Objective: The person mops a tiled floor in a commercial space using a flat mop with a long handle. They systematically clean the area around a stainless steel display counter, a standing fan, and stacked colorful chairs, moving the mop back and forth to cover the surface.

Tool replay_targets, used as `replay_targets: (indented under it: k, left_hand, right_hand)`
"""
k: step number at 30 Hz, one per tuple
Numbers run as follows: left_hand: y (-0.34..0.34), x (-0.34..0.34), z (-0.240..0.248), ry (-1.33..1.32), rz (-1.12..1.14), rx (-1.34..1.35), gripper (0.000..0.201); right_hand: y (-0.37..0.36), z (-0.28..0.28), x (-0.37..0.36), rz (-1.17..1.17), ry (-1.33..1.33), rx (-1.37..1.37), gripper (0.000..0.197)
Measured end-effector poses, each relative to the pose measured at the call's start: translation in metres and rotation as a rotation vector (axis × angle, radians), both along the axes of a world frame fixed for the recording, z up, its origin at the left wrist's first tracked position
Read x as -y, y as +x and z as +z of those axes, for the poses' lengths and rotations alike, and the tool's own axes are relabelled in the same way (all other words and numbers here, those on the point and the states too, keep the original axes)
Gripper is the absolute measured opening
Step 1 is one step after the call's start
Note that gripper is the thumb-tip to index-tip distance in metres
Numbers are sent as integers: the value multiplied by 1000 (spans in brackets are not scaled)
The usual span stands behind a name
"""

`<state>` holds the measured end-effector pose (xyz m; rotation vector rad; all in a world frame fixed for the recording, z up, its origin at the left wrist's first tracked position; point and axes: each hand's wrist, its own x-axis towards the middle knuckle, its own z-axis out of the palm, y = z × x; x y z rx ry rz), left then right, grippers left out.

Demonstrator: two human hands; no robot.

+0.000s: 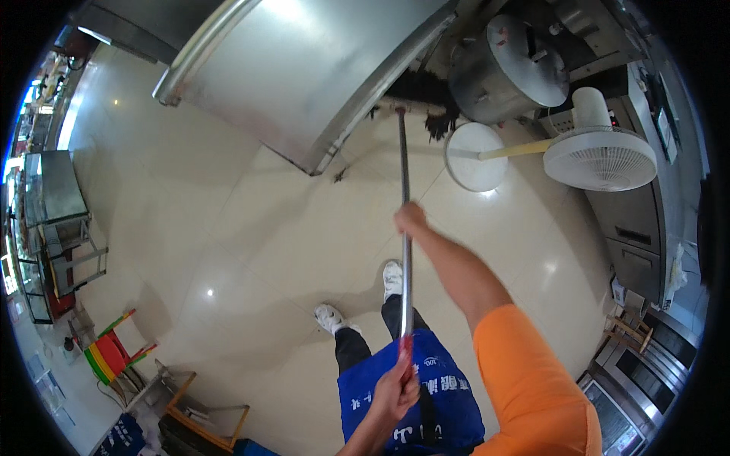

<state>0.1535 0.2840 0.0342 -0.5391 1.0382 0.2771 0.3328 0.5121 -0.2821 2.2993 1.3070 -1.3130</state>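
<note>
A mop with a long metal pole point(405, 281) runs from my waist to the floor ahead. My left hand point(397, 389) is closed round the red grip at its near end, in front of a blue apron point(449, 387). Farther up, my right hand point(411, 219) wraps the middle of the pole, arm stretched forward. At the far end, a small red fitting meets dark, shaggy strands point(439, 124) low on the floor, between a steel cabinet and a large pot. Part of the mop head is hidden in shadow there.
The steel cabinet point(281, 76) has a corner jutting toward me. A big lidded pot point(506, 68) stands beyond a white pedestal fan point(601, 159) with a round base. Left are a red, yellow and green chair point(110, 353) and metal stands. Steel units line the right.
</note>
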Motion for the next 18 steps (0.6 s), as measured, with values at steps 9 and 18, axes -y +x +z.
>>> replay_targets:
  k: [9,18]
  left_hand:
    - [-45,85,79,-155,-65,-131,45]
    - [24,-10,14,22,94,-80,42]
  right_hand:
    - [-71,96,94,5,-207,-208,13]
    - [-16,53,-39,-188,-92,-172,11]
